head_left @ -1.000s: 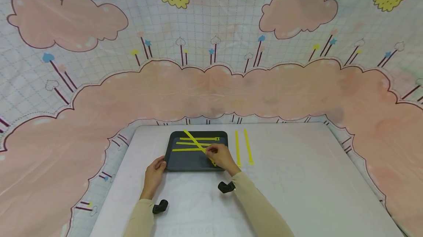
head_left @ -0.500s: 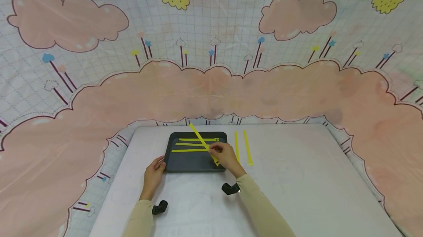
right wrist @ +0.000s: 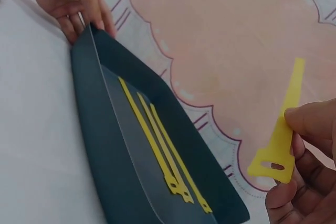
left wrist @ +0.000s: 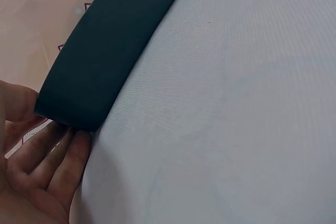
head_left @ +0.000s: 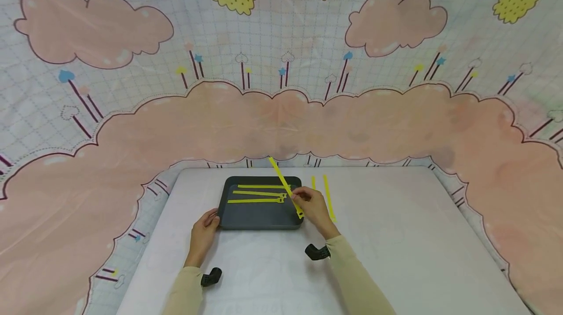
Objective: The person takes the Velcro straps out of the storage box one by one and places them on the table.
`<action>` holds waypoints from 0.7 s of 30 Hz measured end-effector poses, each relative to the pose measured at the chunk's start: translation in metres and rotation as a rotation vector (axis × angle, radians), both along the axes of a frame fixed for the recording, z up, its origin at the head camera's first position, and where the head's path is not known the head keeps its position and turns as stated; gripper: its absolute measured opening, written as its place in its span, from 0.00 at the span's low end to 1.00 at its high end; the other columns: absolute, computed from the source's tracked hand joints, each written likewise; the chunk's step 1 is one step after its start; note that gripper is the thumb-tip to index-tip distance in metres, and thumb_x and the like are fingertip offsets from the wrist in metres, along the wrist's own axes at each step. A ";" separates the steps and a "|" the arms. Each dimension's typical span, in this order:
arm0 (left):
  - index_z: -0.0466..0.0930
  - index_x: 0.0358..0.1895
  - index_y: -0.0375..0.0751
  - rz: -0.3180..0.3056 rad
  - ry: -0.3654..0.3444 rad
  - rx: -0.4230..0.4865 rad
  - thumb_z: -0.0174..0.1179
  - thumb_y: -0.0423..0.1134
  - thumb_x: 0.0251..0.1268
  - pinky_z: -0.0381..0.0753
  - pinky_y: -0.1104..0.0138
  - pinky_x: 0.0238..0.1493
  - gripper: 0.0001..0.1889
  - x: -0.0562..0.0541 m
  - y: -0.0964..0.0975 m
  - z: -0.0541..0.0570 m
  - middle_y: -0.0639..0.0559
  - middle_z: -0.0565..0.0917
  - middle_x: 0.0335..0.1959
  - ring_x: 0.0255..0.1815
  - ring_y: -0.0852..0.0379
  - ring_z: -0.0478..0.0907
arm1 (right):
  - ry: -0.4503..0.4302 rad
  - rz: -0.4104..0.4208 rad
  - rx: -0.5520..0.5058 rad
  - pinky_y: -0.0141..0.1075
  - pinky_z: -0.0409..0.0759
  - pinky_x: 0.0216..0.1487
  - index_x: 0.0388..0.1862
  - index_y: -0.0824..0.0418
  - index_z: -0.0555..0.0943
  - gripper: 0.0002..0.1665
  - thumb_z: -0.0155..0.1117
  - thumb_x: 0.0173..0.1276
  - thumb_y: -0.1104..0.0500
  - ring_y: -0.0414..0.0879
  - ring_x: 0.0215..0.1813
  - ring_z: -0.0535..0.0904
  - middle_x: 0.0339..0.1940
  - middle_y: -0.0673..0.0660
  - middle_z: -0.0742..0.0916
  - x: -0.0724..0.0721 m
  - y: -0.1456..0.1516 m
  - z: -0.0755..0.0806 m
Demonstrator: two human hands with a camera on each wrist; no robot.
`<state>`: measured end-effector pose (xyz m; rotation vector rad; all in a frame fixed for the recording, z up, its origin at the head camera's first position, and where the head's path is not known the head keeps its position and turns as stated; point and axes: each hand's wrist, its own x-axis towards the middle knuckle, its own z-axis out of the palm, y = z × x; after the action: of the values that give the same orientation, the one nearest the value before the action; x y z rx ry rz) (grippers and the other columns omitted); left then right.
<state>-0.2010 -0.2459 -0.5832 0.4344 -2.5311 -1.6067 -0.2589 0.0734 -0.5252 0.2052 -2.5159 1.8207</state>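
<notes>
My right hand (head_left: 313, 207) pinches a yellow hook-and-loop cable tie (right wrist: 286, 124) between thumb and fingers, near its slotted head. In the head view the tie slants up to the left, over the right side of a dark grey tray (head_left: 259, 218). Inside the tray lie three more yellow cable ties (head_left: 257, 201), side by side, their slotted heads toward the right. At the tray's left end, my left hand (head_left: 204, 232) grips the wall, the thumb at the rim and the fingers against the outside, as the left wrist view (left wrist: 47, 166) shows.
Two more yellow ties (head_left: 329, 198) lie lengthwise on the white table (head_left: 396, 227), just right of the tray; my right hand partly hides the nearer one. Behind the table hangs a patterned cloth backdrop (head_left: 281, 124).
My right hand has lifted the cable tie and carried it to the right, off the ties in the tray, whose heads now show. The left hand and the tray stay in place.
</notes>
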 end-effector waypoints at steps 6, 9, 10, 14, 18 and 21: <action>0.71 0.68 0.38 0.000 -0.005 -0.011 0.49 0.38 0.77 0.78 0.59 0.61 0.20 0.001 0.001 0.002 0.36 0.77 0.65 0.65 0.43 0.76 | -0.033 -0.054 -0.013 0.30 0.76 0.36 0.42 0.57 0.86 0.07 0.67 0.67 0.57 0.43 0.37 0.78 0.36 0.52 0.86 0.001 0.014 0.002; 0.71 0.68 0.38 -0.003 -0.007 -0.011 0.49 0.38 0.77 0.78 0.58 0.61 0.21 0.002 0.002 0.003 0.36 0.76 0.65 0.65 0.43 0.76 | -0.042 -0.076 -0.029 0.30 0.76 0.36 0.41 0.57 0.86 0.07 0.68 0.67 0.57 0.43 0.37 0.78 0.36 0.54 0.86 0.002 0.022 0.003; 0.71 0.68 0.38 -0.003 -0.008 -0.009 0.49 0.38 0.77 0.77 0.57 0.62 0.21 0.002 0.002 0.003 0.36 0.76 0.65 0.65 0.43 0.76 | -0.041 -0.079 -0.034 0.30 0.76 0.36 0.42 0.58 0.86 0.07 0.68 0.67 0.57 0.43 0.36 0.78 0.36 0.54 0.87 0.003 0.025 0.003; 0.71 0.68 0.38 -0.008 -0.011 -0.009 0.49 0.38 0.77 0.78 0.57 0.61 0.21 0.002 0.003 0.001 0.36 0.76 0.65 0.65 0.43 0.76 | -0.038 -0.091 -0.044 0.28 0.76 0.37 0.42 0.60 0.86 0.09 0.68 0.67 0.57 0.42 0.36 0.78 0.38 0.57 0.87 0.004 0.037 0.000; 0.71 0.68 0.39 -0.012 -0.012 -0.021 0.49 0.40 0.78 0.78 0.62 0.60 0.21 0.001 0.000 -0.001 0.36 0.76 0.65 0.65 0.44 0.76 | -0.042 -0.113 -0.046 0.28 0.75 0.36 0.42 0.61 0.85 0.09 0.68 0.67 0.58 0.42 0.36 0.78 0.37 0.56 0.87 0.001 0.048 -0.006; 0.71 0.68 0.40 -0.009 -0.013 -0.025 0.49 0.41 0.78 0.77 0.60 0.61 0.21 0.000 0.000 -0.001 0.36 0.76 0.65 0.65 0.44 0.76 | -0.047 -0.134 -0.038 0.28 0.75 0.35 0.43 0.61 0.85 0.10 0.68 0.67 0.57 0.41 0.36 0.77 0.36 0.56 0.87 -0.001 0.056 -0.009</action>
<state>-0.2012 -0.2463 -0.5845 0.4332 -2.5630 -1.5785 -0.2603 0.1297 -0.5346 -0.0071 -2.4565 1.8408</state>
